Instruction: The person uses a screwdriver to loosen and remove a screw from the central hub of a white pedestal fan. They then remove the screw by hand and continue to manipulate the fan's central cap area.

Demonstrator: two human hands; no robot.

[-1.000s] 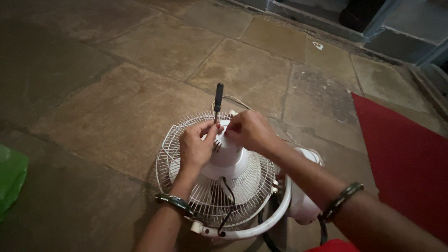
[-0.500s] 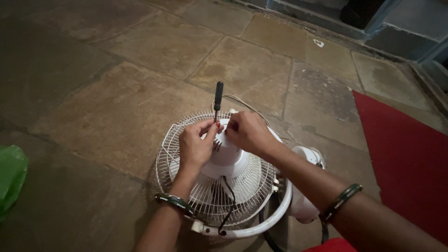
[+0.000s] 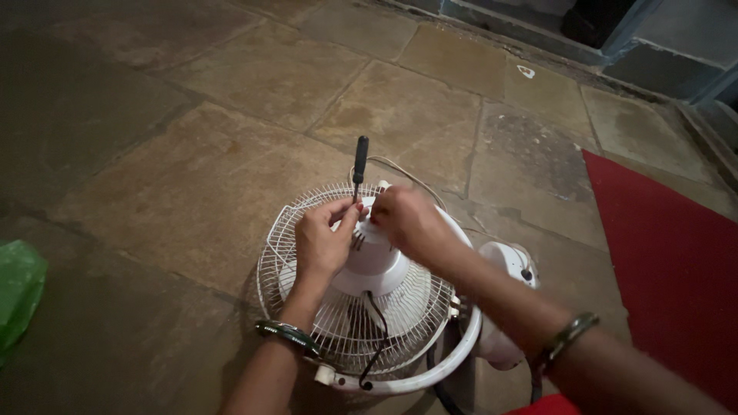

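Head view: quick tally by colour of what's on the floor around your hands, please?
White: 1, the fan
Black: 1, the screwdriver handle
Red: 1, the mat
Green: 1, the bag
Total: 4

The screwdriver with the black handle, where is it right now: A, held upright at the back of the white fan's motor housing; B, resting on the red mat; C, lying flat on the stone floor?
A: the screwdriver stands upright between the left hand and right hand on the fan's motor housing.
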